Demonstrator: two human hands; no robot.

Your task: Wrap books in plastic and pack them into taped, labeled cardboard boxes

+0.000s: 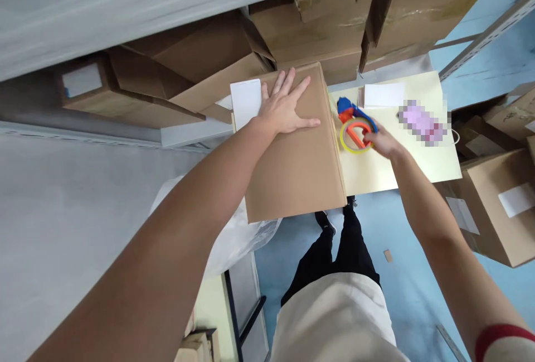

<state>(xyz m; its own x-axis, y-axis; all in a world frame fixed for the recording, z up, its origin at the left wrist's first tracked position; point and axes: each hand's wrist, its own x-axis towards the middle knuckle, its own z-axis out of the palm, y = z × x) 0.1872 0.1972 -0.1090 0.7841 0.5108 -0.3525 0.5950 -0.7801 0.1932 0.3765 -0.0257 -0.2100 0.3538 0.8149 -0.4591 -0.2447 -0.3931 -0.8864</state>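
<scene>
Grasping tape disp. (354, 135) w/ my R grip (379, 141); my L grip (287, 106), splayed, unclenched, rests on 1 cardbd. box (296, 172).

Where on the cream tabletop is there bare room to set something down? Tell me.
One patch lies between the right hand, the pixelated pink item and the near edge of the tabletop; another between the carton, the tape dispenser and that edge. It is crowded farther back, around the white paper; the left hand lies on the carton.
</scene>
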